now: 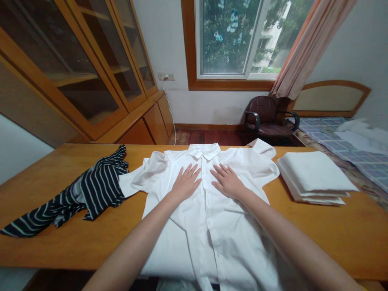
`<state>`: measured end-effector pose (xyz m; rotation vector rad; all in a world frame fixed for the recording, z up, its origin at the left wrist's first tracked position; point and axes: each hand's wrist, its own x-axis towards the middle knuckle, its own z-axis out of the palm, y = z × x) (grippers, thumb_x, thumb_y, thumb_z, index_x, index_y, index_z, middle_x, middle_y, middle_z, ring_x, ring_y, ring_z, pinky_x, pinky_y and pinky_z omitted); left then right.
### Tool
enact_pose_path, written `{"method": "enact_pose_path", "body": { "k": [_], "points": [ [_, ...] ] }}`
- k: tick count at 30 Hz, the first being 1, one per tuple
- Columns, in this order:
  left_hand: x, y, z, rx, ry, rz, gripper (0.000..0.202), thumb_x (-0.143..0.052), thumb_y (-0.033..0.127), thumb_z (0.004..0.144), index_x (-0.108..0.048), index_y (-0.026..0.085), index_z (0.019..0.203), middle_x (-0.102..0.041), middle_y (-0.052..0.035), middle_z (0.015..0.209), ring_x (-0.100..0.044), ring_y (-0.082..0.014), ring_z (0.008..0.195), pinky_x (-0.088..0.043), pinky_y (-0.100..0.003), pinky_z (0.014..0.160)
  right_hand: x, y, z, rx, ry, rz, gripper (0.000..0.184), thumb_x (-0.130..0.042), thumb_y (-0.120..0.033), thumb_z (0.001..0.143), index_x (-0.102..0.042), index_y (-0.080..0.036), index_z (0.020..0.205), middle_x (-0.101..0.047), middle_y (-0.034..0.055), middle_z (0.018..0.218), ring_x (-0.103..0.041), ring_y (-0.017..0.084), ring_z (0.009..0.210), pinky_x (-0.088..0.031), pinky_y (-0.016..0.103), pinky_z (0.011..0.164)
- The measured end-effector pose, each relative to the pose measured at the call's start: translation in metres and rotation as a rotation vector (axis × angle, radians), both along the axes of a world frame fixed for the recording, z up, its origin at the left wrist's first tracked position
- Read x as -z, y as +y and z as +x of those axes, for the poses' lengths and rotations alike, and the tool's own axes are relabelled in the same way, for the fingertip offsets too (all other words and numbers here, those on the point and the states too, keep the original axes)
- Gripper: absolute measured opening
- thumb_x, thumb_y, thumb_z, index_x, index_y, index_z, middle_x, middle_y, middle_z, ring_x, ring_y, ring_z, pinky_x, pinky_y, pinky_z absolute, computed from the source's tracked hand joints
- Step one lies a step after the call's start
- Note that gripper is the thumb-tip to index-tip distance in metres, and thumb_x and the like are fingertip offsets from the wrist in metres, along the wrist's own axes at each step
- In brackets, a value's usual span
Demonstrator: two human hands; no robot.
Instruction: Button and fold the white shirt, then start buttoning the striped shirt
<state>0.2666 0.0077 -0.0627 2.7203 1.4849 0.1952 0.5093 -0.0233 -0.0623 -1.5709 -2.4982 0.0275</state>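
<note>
A white collared shirt (194, 214) lies front side up across the wooden table, its collar at the far edge and its hem hanging over the near edge. My left hand (187, 184) rests flat on the left chest of the shirt, fingers spread. On the other side of the button placket, my right hand (228, 180) also lies flat with its fingers apart. Neither hand grips the cloth. Both sleeves are bent and bunched beside the body of the shirt, and the lower front shows creases.
A crumpled black-and-white striped garment (100, 188) touches the left cuff. To the right, a stack of folded white cloth (315, 171) sits on the wooden table (333, 230). Beyond are a glass-door cabinet (121, 105), an office chair (266, 115) and a bed (342, 133).
</note>
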Motion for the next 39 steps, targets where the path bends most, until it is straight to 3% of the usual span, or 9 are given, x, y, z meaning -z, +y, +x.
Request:
{"method": "enact_pose_path", "body": {
  "k": [11, 39],
  "points": [
    [0.005, 0.021, -0.003, 0.041, 0.008, 0.021, 0.055, -0.028, 0.050, 0.101, -0.034, 0.029, 0.152, -0.026, -0.0015, 0.162, -0.019, -0.0239, 0.151, -0.015, -0.051, 0.122, 0.009, 0.016, 0.038, -0.004, 0.028, 0.049, 0.051, -0.039, -0.044, 0.102, -0.047, -0.019, 0.146, -0.036, 0.0118, 0.157, -0.033, 0.027, 0.145, -0.027, 0.047, 0.118],
    [0.009, 0.050, 0.000, 0.012, -0.012, 0.024, 0.055, -0.028, 0.050, 0.101, -0.033, 0.031, 0.152, -0.028, -0.0005, 0.161, -0.018, -0.0231, 0.151, -0.013, -0.051, 0.123, 0.011, 0.049, 0.038, 0.027, 0.074, 0.071, 0.048, -0.040, -0.042, 0.101, -0.051, -0.022, 0.143, -0.042, 0.0078, 0.154, -0.038, 0.025, 0.142, -0.029, 0.045, 0.118]
  ]
}}
